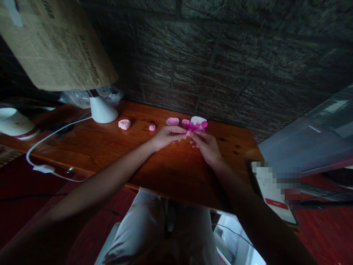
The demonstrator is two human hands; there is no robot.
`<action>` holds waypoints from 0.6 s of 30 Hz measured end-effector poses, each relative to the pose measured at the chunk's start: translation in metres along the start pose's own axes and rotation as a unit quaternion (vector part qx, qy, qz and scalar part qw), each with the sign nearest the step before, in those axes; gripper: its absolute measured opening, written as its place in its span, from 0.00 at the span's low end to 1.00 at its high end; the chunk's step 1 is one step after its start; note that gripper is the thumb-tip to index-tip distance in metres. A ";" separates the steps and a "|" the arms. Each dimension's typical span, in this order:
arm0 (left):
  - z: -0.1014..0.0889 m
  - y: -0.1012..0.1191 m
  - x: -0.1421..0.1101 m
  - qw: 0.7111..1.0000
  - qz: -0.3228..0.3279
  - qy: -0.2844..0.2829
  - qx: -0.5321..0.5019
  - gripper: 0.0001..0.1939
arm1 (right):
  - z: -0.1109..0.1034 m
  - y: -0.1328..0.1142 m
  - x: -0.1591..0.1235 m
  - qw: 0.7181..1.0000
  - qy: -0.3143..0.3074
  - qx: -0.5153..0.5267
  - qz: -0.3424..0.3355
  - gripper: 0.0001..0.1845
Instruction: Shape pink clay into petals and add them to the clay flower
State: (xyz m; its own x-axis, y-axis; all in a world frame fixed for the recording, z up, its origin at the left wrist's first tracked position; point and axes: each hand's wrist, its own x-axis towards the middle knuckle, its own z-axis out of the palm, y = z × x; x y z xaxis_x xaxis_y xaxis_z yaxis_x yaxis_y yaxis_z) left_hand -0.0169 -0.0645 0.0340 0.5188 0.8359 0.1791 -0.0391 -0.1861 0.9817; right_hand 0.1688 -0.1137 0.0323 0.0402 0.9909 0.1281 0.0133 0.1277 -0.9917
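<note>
Between my fingertips is a small piece of pink clay (188, 134), pinched from both sides above the wooden table. My left hand (168, 136) holds it from the left with thumb and forefinger, and a ring shows on one finger. From the right, my right hand (205, 145) grips it with bent fingers. Just behind my hands lie a flat pink piece (173, 121), a smaller pink piece (185, 123), bright magenta pieces (203, 126) and a white piece (198, 120). Farther left rest a large pale pink lump (124, 124) and a small pink lump (152, 127).
A lamp with a printed paper shade (68, 48) and white base (103, 110) stands at the left, its white cord (44, 138) hanging over the edge. A paper cup (15, 123) sits far left. A phone or tablet (271, 191) lies at the table's right edge.
</note>
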 end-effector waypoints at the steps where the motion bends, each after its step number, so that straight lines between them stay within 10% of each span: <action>1: 0.000 0.000 0.000 1.000 0.001 -0.002 0.000 0.19 | 0.000 0.000 0.000 1.000 -0.001 0.002 0.001 0.20; 18: -0.002 -0.003 0.002 1.000 -0.012 0.005 -0.013 0.16 | -0.002 -0.001 0.001 0.999 0.005 0.041 0.016 0.16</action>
State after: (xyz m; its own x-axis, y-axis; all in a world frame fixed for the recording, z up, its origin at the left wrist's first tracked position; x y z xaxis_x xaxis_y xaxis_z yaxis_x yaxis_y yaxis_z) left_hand -0.0177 -0.0615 0.0317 0.5121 0.8448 0.1551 -0.0492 -0.1515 0.9872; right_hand 0.1706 -0.1128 0.0332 0.0484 0.9942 0.0963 -0.0697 0.0995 -0.9926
